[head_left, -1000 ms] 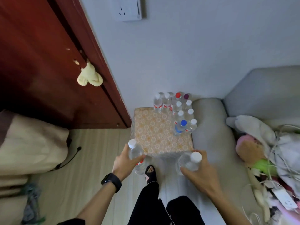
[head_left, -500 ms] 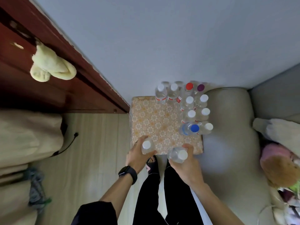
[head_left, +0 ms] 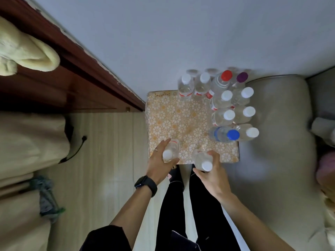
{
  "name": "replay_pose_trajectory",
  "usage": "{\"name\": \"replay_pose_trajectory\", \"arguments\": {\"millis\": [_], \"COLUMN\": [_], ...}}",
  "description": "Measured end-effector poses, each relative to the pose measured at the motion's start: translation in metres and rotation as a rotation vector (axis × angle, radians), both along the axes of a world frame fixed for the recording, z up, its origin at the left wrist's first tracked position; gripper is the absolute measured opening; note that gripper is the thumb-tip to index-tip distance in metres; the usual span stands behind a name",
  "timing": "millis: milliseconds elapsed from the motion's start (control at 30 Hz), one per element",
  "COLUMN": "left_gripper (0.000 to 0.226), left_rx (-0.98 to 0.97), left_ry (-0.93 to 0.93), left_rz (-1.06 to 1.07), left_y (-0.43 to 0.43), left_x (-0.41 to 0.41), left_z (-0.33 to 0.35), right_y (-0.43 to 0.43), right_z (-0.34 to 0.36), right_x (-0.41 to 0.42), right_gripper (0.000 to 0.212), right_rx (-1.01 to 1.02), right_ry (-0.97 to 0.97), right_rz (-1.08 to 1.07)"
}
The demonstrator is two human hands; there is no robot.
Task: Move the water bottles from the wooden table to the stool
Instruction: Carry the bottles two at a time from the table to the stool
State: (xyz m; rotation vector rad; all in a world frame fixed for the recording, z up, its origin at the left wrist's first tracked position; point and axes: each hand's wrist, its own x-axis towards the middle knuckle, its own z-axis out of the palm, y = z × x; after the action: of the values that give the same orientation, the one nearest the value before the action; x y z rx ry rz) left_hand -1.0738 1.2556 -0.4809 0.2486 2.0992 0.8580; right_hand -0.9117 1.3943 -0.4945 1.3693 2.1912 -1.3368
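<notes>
Left hand [head_left: 160, 160] clamps a bottle [head_left: 170, 151]; right hand [head_left: 211, 169] clamps another bottle [head_left: 202, 160]. Both upright over the stool [head_left: 181, 116] near edge, 6 o'clock; free space lies toward 12 o'clock.

bottles [head_left: 222, 100]: clear glossy plastic | stool [head_left: 181, 116] top: patterned, slightly shiny | floor [head_left: 108, 142]: pale wood-look
</notes>
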Motion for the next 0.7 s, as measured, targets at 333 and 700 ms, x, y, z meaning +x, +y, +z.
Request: {"name": "replay_pose_trajectory", "arguments": {"millis": [333,700], "left_gripper": [0.038,0.033], "left_rx": [0.003,0.017], "left_ry": [0.192,0.237], "left_rz": [-0.145,-0.170], "left_y": [0.009,0.021], "left_x": [-0.012,-0.021], "left_z": [0.009,0.007], "right_y": [0.015,0.039], "right_z": [0.030,0.054], "right_x": [0.002,-0.035], "right_gripper": [0.052,0.032], "right_rx": [0.226,0.240], "right_ry": [-0.130,-0.171], "right_rz": [0.301,0.439]}}
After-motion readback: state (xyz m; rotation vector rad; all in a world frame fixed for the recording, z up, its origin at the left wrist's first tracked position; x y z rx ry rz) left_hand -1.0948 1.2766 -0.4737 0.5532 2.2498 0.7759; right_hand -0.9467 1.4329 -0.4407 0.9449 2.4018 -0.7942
